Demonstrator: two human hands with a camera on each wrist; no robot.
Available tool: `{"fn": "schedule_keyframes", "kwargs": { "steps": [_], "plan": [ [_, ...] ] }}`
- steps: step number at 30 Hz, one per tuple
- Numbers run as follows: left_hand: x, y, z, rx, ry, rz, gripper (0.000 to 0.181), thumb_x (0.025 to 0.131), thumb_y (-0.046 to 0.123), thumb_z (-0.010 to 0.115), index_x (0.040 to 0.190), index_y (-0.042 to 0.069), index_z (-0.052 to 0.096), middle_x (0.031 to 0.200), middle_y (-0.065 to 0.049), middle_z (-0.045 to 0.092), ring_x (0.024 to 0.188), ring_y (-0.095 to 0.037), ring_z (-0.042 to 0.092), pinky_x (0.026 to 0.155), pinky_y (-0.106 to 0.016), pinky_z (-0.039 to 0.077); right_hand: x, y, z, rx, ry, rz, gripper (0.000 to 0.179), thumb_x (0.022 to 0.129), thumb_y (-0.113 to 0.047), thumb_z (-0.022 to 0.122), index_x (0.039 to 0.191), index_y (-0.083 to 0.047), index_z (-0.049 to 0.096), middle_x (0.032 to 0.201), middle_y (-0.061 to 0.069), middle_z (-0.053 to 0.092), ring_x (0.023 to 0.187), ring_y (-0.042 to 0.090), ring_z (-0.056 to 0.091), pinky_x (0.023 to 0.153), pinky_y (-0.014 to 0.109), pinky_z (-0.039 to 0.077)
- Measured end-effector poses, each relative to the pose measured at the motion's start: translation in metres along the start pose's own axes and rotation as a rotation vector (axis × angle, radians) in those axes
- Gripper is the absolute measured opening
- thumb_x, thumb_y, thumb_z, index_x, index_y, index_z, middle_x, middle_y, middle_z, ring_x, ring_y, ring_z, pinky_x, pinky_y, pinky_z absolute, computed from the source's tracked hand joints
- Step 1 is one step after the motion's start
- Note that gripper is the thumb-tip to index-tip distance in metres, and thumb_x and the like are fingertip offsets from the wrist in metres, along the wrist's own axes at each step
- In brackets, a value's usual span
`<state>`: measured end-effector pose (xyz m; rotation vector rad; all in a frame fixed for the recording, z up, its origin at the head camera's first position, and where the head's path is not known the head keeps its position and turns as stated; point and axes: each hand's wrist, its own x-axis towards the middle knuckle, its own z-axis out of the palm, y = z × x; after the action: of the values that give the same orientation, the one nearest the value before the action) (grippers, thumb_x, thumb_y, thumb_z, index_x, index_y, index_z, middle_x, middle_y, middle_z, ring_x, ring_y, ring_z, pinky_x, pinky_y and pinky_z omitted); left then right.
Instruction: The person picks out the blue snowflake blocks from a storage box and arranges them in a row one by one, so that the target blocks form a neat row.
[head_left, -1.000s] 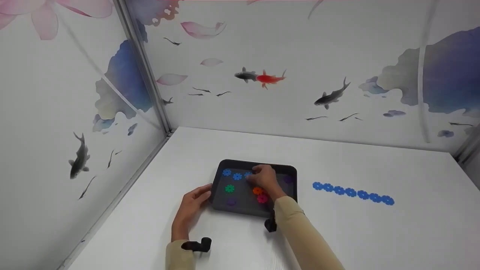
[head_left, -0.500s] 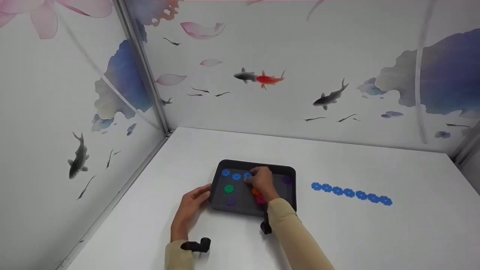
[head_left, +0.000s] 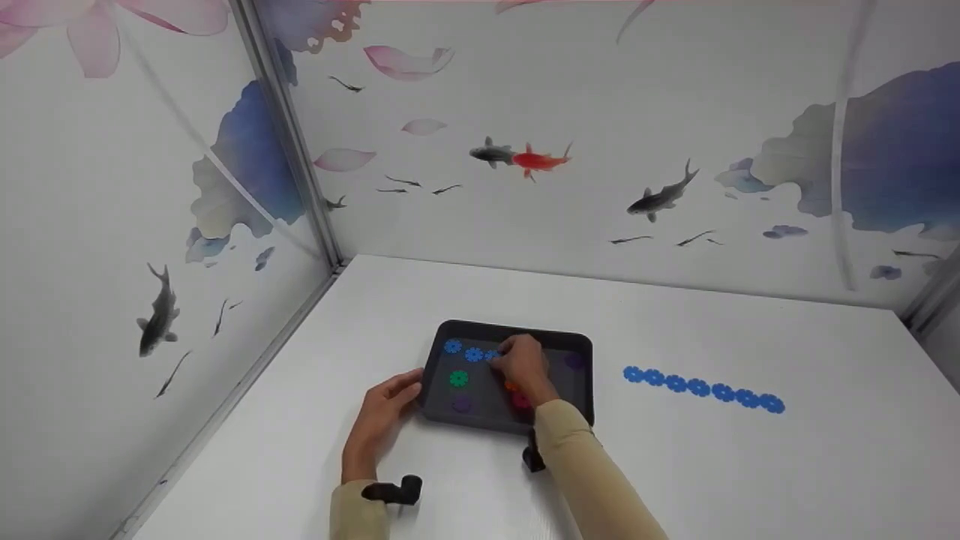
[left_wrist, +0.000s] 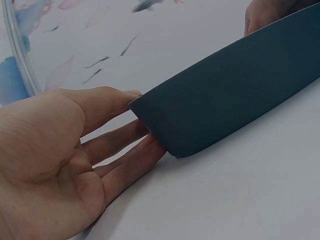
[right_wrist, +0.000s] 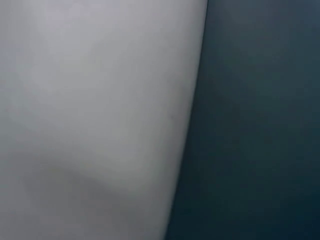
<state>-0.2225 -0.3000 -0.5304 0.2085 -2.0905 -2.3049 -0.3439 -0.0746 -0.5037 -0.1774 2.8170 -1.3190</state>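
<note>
In the head view, a dark tray point(head_left: 480, 424) stands on the white table with flower-shaped plastic discs inside. My right hand point(head_left: 525, 366) reaches over it and pinches a blue disc point(head_left: 491, 355) near the far wall. Two more blue discs lie just left of it, one of them a nearby blue disc point(head_left: 473, 355). My left hand point(left_wrist: 65, 155) touches the tray's left side with fairly straight fingers, the thumb near the rim corner. The right wrist view holds only the tray's wall point(right_wrist: 255, 125) and a pale surface, with no fingers showing.
A green disc point(head_left: 459, 379), purple disc point(head_left: 461, 404), partly covered red disc point(head_left: 520, 400) and another purple disc point(head_left: 575, 361) lie in the tray. Right of it, several joined blue discs form a chain point(head_left: 699, 387) on the table point(head_left: 750, 472). Printed walls rise behind and left.
My right hand has shifted slightly left, and the blue disc at its fingertips has moved a little left and nearer. My left hand stays at the tray's side.
</note>
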Motion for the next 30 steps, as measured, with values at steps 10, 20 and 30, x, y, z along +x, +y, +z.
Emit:
{"fn": "schedule_keyframes", "kwargs": {
  "steps": [10, 20, 30],
  "plan": [
    [0.0022, 0.0003, 0.0004, 0.019, 0.000, -0.005, 0.047, 0.100, 0.019, 0.062, 0.143, 0.004, 0.054, 0.149, -0.017, 0.052, 0.139, -0.029, 0.051, 0.115, -0.038, 0.045, 0.0001, -0.0015, -0.0026, -0.028, -0.025, -0.005, 0.024, 0.083, -0.017, 0.080, 0.103, -0.004, 0.076, 0.108, 0.011, 0.075, 0.094, 0.025, 0.069, 0.091, 0.044, 0.058],
    [0.0005, 0.0001, -0.0006, 0.040, 0.000, 0.011, 0.048, 0.100, 0.020, 0.063, 0.143, 0.003, 0.054, 0.149, -0.018, 0.052, 0.139, -0.030, 0.051, 0.114, -0.037, 0.046, 0.0006, 0.0012, -0.0028, 0.007, -0.018, -0.040, 0.031, 0.081, -0.012, 0.080, 0.106, 0.004, 0.073, 0.110, 0.017, 0.074, 0.099, 0.028, 0.069, 0.091, 0.043, 0.059],
    [0.0008, -0.0009, 0.0004, -0.005, -0.007, 0.012, 0.046, 0.100, 0.017, 0.062, 0.143, 0.002, 0.054, 0.150, -0.019, 0.051, 0.139, -0.029, 0.051, 0.113, -0.036, 0.047, 0.0014, 0.0056, 0.0000, -0.025, 0.010, -0.101, 0.015, 0.080, -0.011, 0.080, 0.087, 0.002, 0.076, 0.092, 0.014, 0.076, 0.078, 0.021, 0.070, 0.076, 0.038, 0.062]
  ]
}}
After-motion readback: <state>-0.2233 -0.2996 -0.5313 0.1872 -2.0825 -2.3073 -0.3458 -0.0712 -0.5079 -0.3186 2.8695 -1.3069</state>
